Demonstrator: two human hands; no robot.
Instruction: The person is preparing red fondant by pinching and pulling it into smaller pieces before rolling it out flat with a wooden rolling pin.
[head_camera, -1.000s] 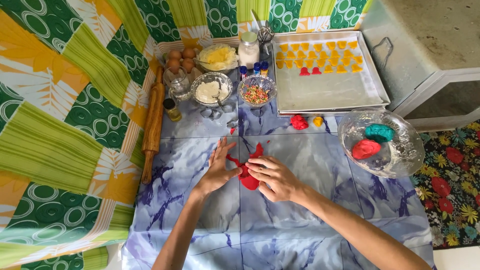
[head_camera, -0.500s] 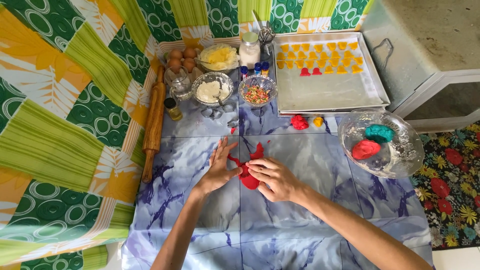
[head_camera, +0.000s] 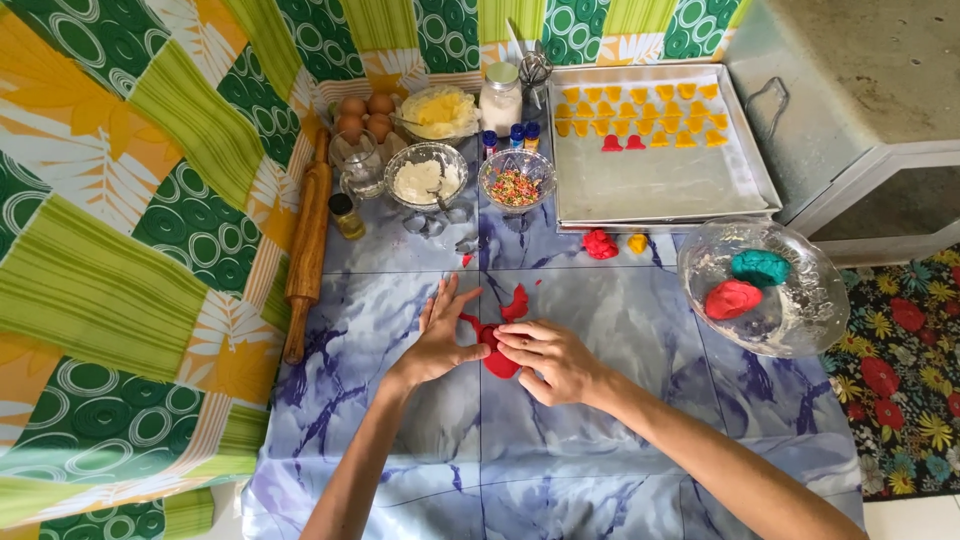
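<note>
A flat piece of red dough (head_camera: 498, 345) lies on the blue marbled tiles. My left hand (head_camera: 440, 338) rests on its left side with fingers spread and pressing down. My right hand (head_camera: 552, 358) covers its right side, fingertips pinching at the dough's edge. A thin red strip (head_camera: 515, 302) sticks out just beyond my fingers. A small red lump (head_camera: 600, 244) and a yellow bit (head_camera: 637, 242) lie farther back, near the baking tray (head_camera: 660, 180), which carries several yellow and two red shaped pieces.
A glass bowl (head_camera: 800, 310) at right holds a red and a teal dough ball. At the back stand a sprinkles bowl (head_camera: 516, 178), a flour bowl (head_camera: 425, 177), eggs (head_camera: 362, 113), small bottles and a jar. A wooden rolling pin (head_camera: 307, 240) lies along the left.
My hands have stayed on the red dough with only slight finger shifts. Nothing else has moved.
</note>
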